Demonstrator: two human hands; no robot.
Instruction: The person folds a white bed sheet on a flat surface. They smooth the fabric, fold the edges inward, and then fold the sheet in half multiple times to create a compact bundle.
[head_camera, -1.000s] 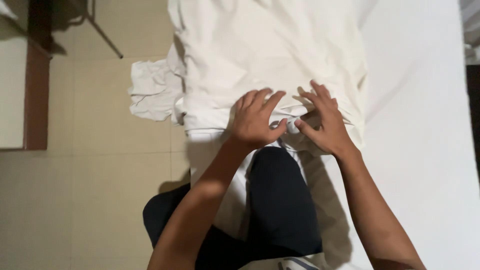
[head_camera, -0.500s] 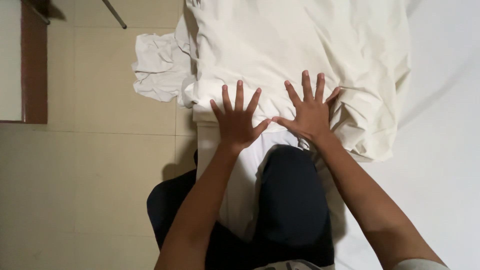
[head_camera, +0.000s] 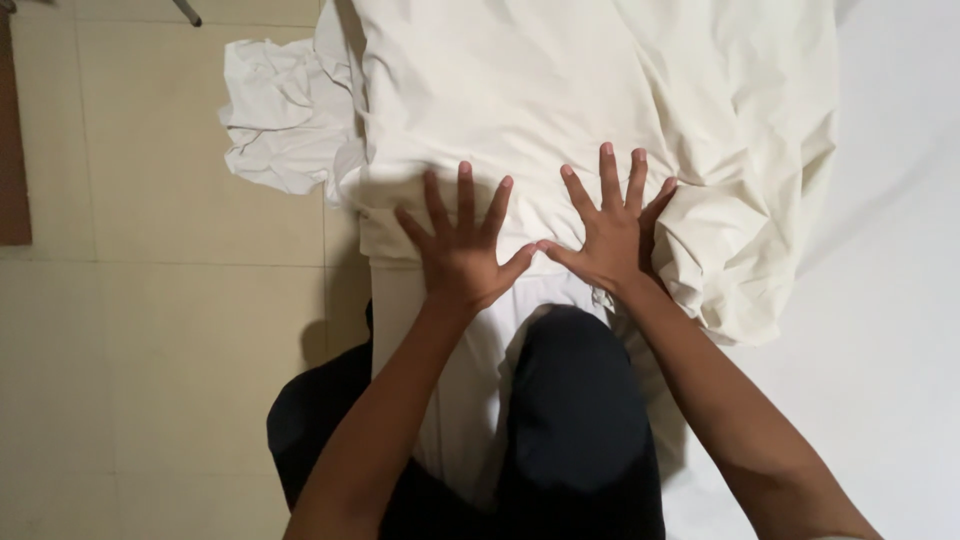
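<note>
Two hands lie flat, fingers spread wide, on a cream sheet (head_camera: 560, 110) that is heaped over the edge of a white bed (head_camera: 890, 330). The left hand (head_camera: 462, 255) presses the cloth near the bed's corner; the right hand (head_camera: 608, 235) rests just beside it, the two thumbs nearly meeting. Neither hand pinches or grips anything: both palms bear down on the cloth, open.

The sheet covers the upper middle of the view. Its right side bunches into thick folds (head_camera: 740, 250) against the bare bed surface, and a crumpled end (head_camera: 280, 115) hangs off the left edge over the tiled floor (head_camera: 150, 330). One knee in dark trousers (head_camera: 575, 400) is propped on the bed just below the hands. A strip of brown furniture (head_camera: 12, 150) shows at the far left.

Judged from the posture, the step in hand is smoothing or flattening the sheet, palms pushing wrinkles away from the body. The cloth under the fingers looks fairly even, while the right-hand folds and the hanging end remain untidy. A further stroke would call for steady downward pressure and an outward sweep toward those folds, with care not to drag the loose end farther off the bed.
</note>
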